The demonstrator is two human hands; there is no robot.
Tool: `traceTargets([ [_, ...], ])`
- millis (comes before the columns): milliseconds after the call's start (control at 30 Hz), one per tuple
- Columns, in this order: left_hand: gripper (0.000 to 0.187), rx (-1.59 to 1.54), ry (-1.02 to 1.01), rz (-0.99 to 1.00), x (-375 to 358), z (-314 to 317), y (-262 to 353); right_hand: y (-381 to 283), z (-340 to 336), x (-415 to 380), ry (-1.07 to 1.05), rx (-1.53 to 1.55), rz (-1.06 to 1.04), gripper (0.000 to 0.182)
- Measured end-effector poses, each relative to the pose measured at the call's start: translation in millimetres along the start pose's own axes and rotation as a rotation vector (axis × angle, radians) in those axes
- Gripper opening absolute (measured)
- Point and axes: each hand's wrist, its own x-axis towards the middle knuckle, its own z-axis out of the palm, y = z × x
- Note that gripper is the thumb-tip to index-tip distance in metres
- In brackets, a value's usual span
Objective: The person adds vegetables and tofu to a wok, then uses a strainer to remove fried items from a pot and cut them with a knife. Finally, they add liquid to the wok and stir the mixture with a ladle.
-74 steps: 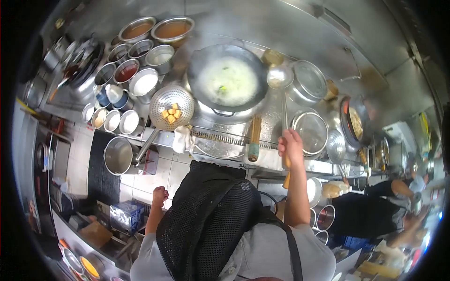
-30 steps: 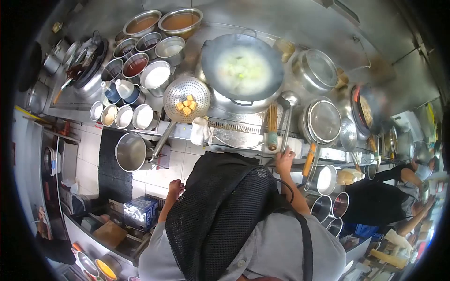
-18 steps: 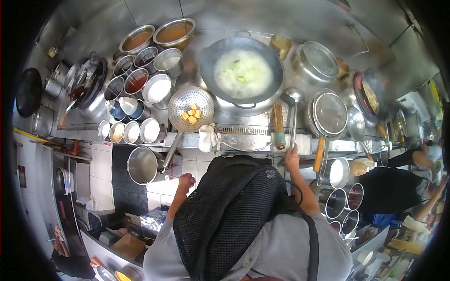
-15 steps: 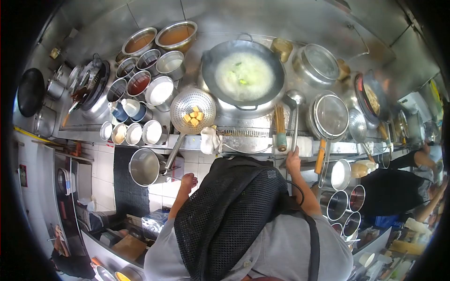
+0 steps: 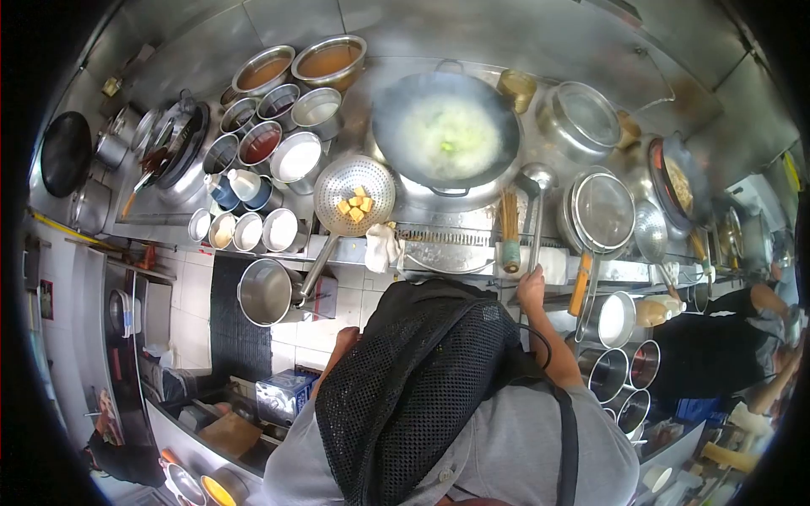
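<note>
My right hand (image 5: 531, 288) is closed around the handle end of a metal ladle (image 5: 537, 223), whose bowl end rests on the stove top right of the wok. Left of that handle stands a bamboo brush (image 5: 510, 228). My left hand (image 5: 347, 339) is low beside the black mesh in front of my body, its fingers mostly hidden. A large wok (image 5: 386, 135) steams with pale liquid and green pieces in it. Left of it, a perforated skimmer (image 5: 330, 181) holds several yellow cubes (image 5: 354, 204). A white cloth (image 5: 383, 249) lies at the counter edge.
Left are metal seasoning tins (image 5: 295, 158), squeeze bottles (image 5: 246, 184) and two bowls of brown liquid (image 5: 331, 61). A deep pot (image 5: 267, 293) stands below the skimmer. Strainers (image 5: 603, 211) and lidded pots are at the right. Another person (image 5: 713, 346) stands at the far right.
My left hand has drawn in toward my body, away from the deep pot. My right hand stays at the ladle handle. The view has shifted slightly, and steam over the wok looks thicker.
</note>
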Motion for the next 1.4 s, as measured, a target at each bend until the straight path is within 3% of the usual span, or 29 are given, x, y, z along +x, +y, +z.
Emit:
traceTargets([
  [300, 0.024, -0.025, 0.13, 0.066, -1.4, 5.7, 12.8, 5.4, 2.1, -0.6, 0.022, 0.029, -0.079, 0.056],
  [433, 0.017, -0.063, 0.109, 0.015, -3.5, 1.8, 17.6, -1.4, -5.6, -6.8, -0.03, 0.034, -0.007, 0.057],
  [500, 0.014, -0.635, 0.048, -0.416, -0.2, -4.0, 24.0, 1.0, -5.2, -6.8, 0.019, 0.092, -0.048, 0.053],
  [633, 0.017, -0.661, -0.04, -0.534, -7.4, -20.3, 34.4, -5.4, -29.3, -10.1, -0.025, 0.223, -0.053, 0.05],
  [700, 0.016, -1.144, -0.055, -0.792, -19.6, -32.3, 48.7, -21.3, -48.4, -38.5, 0.061, 0.302, -0.085, 0.049],
  [733, 0.016, -1.147, -0.06, -0.804, -27.5, -43.7, 60.9, -29.0, -60.6, -48.1, 0.052, 0.295, -0.082, 0.049],
  [800, 0.012, -1.013, 0.015, -0.605, -44.8, -65.4, 79.1, -38.0, -81.9, -66.8, 0.048, 0.328, -0.11, 0.051],
  [833, 0.01, -1.223, -0.025, -0.713, -46.4, -74.4, 82.9, -34.3, -88.2, -69.5, 0.082, 0.321, -0.173, 0.051],
  [867, 0.01, -1.218, -0.033, -0.719, -46.1, -73.4, 81.9, -32.9, -97.2, -68.7, 0.075, 0.323, -0.183, 0.053],
  [933, 0.01, -0.933, -0.013, -0.584, -39.4, -49.3, 60.3, -32.5, -118.8, -68.3, -0.012, 0.322, -0.264, 0.05],
  [967, 0.01, -0.93, -0.024, -0.584, -38.9, -49.7, 60.6, -39.6, -131.0, -71.6, -0.01, 0.318, -0.254, 0.05],
  [1033, 0.009, -0.923, -0.004, -0.549, -29.8, -59.2, 67.3, -57.3, -153.0, -75.6, -0.338, 0.705, -0.036, 0.043],
  [1133, 0.009, -0.928, 0.047, -0.503, -13.8, -74.9, 82.0, -71.0, -160.8, -77.4, -0.47, 0.778, -0.014, 0.043],
  [1200, 0.008, -0.972, 0.083, -0.541, -4.4, -81.1, 93.0, -80.9, -162.6, -75.0, -0.551, 0.793, -0.04, 0.039],
  [1267, 0.007, -1.424, 0.019, -0.778, 2.5, -88.9, 97.6, -94.1, -161.5, -73.3, -0.627, 0.883, 0.007, 0.035],
  [1400, 0.007, -1.45, 0.011, -0.755, 1.0, -77.5, 89.1, -115.4, -160.5, -64.1, -0.726, 0.935, 0.06, 0.026],
])
